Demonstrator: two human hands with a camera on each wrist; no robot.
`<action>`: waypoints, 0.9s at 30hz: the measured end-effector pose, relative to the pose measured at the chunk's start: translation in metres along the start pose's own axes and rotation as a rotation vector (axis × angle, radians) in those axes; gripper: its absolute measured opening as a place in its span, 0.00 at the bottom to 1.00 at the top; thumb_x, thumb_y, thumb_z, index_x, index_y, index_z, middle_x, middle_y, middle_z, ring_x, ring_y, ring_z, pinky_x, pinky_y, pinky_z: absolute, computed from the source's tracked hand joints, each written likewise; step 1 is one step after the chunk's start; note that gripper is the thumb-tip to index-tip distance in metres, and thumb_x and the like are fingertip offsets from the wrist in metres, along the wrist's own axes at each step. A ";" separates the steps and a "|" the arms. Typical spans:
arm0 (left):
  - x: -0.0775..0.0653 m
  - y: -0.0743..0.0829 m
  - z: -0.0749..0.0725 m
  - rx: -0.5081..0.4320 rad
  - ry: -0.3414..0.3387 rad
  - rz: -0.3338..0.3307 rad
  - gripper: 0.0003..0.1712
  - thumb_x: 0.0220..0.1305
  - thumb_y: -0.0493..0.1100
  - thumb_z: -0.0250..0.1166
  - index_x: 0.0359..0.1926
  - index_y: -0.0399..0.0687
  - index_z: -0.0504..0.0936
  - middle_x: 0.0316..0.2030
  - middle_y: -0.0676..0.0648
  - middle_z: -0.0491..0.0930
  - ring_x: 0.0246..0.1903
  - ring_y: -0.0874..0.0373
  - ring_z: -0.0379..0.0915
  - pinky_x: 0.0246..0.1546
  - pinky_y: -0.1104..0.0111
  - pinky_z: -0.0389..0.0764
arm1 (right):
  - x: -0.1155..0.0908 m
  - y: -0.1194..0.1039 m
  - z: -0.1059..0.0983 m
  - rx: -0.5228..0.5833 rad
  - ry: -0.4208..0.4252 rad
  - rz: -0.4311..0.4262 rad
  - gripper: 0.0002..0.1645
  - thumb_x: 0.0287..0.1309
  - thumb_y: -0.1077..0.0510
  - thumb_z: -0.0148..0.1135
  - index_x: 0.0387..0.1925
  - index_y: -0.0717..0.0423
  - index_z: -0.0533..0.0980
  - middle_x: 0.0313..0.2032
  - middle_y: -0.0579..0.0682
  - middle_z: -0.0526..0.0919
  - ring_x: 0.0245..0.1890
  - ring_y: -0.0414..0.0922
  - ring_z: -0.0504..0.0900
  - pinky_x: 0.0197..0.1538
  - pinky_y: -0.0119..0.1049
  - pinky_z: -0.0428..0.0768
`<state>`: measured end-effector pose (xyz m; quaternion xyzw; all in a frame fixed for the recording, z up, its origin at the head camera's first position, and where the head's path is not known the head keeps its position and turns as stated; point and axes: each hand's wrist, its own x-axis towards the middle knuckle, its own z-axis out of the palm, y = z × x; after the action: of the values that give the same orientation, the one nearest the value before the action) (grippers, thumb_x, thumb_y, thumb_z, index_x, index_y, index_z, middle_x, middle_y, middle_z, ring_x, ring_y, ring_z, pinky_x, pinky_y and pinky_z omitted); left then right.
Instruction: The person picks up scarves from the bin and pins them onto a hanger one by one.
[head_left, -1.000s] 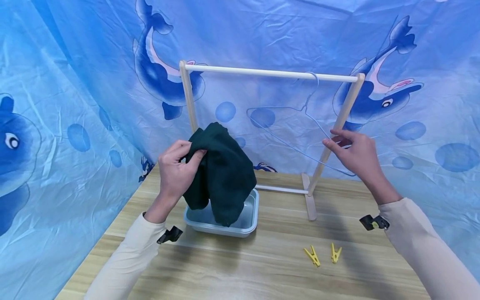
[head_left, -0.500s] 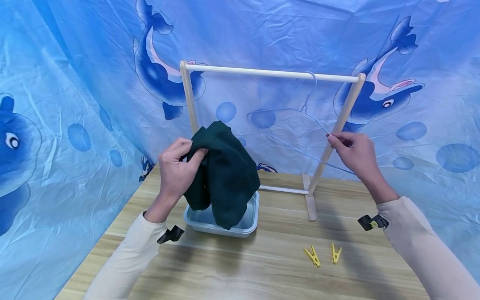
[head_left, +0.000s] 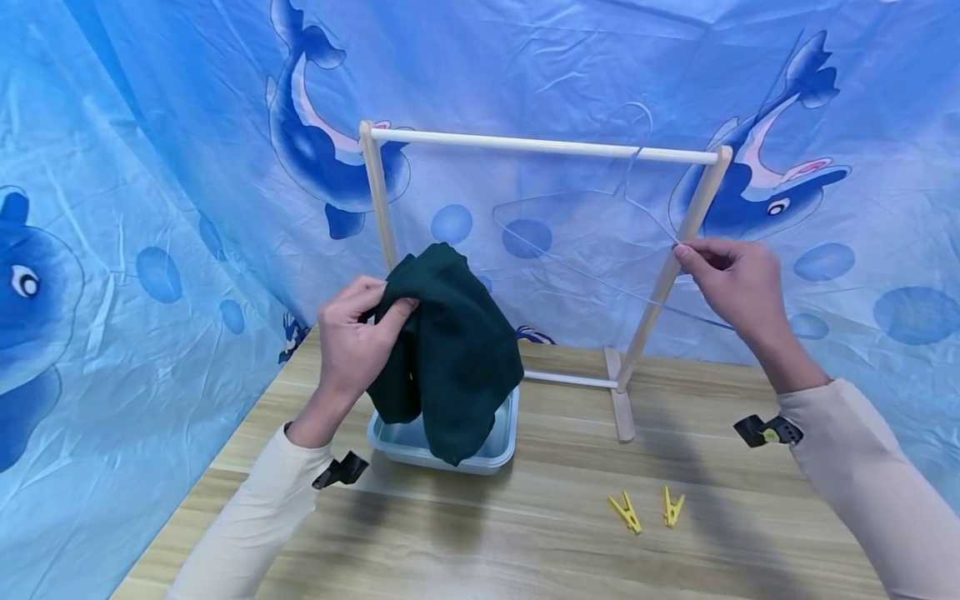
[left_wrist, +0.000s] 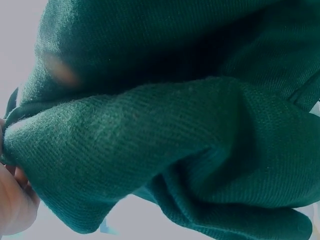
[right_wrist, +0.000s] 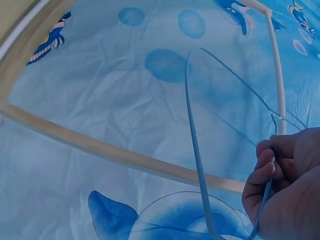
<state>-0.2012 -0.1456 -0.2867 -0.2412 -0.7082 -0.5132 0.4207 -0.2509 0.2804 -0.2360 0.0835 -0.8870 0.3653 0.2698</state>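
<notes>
Two pale sleeves [head_left: 247, 533] reach in from the near edge over a wood-grain table [head_left: 555, 542]; on it, toward the right, lie a yellow peg [head_left: 627, 513] and, just beside it, a second yellow peg [head_left: 672, 508]. The left hand [head_left: 356, 329] pinches a green cloth [head_left: 468, 358] near its upper left edge, thumb in front. The cloth hangs in the air over a light blue tub [head_left: 480, 468], its lower folds dropping in front of the tub's opening. It looks dark, almost black-green, from the head, but the left wrist view shows a brighter green with fine slanting ribs, a slightly fuzzy surface, thick soft folds and a deep shadowed hollow. Well apart from it, the right hand [head_left: 738, 279] pinches a thin, pale blue hanger [right_wrist: 193, 125] by one sloping shoulder, the fingers curled in around the wire. The hanger is tilted, and its hook rises above the white bar [head_left: 525, 145] of a wooden rack; whether hook and bar touch, I can't quite tell. Behind everything hangs a creased blue curtain [head_left: 480, 50] printed with dolphins and round spots.
</notes>
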 end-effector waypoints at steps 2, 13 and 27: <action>0.002 0.002 0.001 -0.016 0.002 -0.001 0.05 0.60 0.31 0.73 0.38 0.35 0.91 0.32 0.40 0.83 0.31 0.62 0.74 0.33 0.75 0.74 | -0.001 -0.001 -0.003 0.009 0.001 0.000 0.27 0.69 0.41 0.62 0.52 0.59 0.86 0.33 0.39 0.87 0.31 0.26 0.80 0.28 0.23 0.73; 0.009 0.011 0.009 -0.083 -0.005 0.006 0.04 0.61 0.33 0.72 0.33 0.34 0.90 0.30 0.41 0.82 0.30 0.60 0.73 0.31 0.73 0.72 | -0.015 0.001 0.010 0.090 0.033 -0.135 0.17 0.69 0.51 0.66 0.45 0.61 0.88 0.26 0.29 0.83 0.27 0.29 0.80 0.27 0.22 0.73; 0.006 0.020 0.013 -0.092 -0.034 -0.014 0.05 0.62 0.34 0.72 0.29 0.38 0.90 0.29 0.44 0.82 0.26 0.59 0.70 0.27 0.71 0.67 | -0.034 0.008 0.038 0.173 -0.014 -0.211 0.09 0.66 0.60 0.68 0.42 0.61 0.89 0.28 0.34 0.85 0.26 0.31 0.79 0.24 0.24 0.70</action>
<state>-0.1933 -0.1272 -0.2728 -0.2638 -0.6924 -0.5442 0.3935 -0.2410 0.2582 -0.2820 0.2016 -0.8404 0.4094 0.2924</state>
